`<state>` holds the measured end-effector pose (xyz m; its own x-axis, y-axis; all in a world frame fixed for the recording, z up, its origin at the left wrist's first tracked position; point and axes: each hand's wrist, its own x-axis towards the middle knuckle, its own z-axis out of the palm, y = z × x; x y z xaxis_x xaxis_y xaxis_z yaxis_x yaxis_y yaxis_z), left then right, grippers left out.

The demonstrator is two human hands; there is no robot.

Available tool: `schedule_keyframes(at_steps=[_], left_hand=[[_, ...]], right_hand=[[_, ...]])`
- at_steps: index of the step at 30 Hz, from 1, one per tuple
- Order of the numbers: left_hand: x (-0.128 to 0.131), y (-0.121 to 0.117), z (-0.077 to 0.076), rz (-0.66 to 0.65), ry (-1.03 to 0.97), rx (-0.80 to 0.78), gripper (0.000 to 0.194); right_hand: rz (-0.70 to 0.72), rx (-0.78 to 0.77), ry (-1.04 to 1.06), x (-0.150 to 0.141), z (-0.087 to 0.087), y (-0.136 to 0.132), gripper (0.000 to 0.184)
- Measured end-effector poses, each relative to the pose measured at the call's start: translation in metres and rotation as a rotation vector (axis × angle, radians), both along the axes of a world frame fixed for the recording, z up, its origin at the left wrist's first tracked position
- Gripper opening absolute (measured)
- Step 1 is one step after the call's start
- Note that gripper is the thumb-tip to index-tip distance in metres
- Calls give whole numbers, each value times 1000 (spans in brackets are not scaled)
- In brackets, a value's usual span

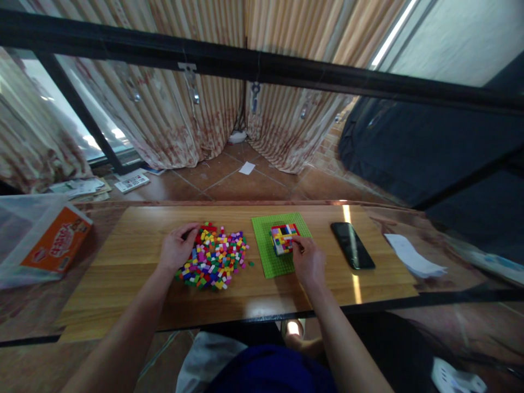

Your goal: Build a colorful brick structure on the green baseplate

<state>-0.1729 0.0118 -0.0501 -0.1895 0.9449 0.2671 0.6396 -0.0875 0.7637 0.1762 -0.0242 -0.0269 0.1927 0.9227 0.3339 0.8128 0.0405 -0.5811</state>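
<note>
A heap of small, many-coloured toy building bricks [216,256] lies on the wooden table. At its upper left edge is my left hand [177,248], thumb and fingers drawn together at the bricks; whatever is between them is too small to tell. Right of the heap, a green studded baseplate [268,266] carries a small block-shaped brick build [282,243] in mixed colours, with an opening in its top. My right hand [309,262] reaches over the baseplate's right side, fingertips pinched against the build's right edge. What the pinch holds is hidden.
A black phone [352,245] lies right of the baseplate, with white paper [413,255] beyond it. A clear plastic bin [30,224] with an orange label stands at the left. One green brick [251,264] sits apart from the heap. A dark metal bar [286,71] crosses beyond the table.
</note>
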Motion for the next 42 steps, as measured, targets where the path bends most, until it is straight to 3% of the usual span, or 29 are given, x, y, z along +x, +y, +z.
schedule_keyframes(at_steps=[7,30,42], left_hand=[[1,-1,1,2,11,-8,34],[1,-2,2,1,28,-16,33],[1,-2,4,0,30,-10,33]], right_hand=[[-23,-47,-64,-2,0,5,23],[-128,-48,204,-5,4,10,27],[-141,-46,102,-8,5,11,22]])
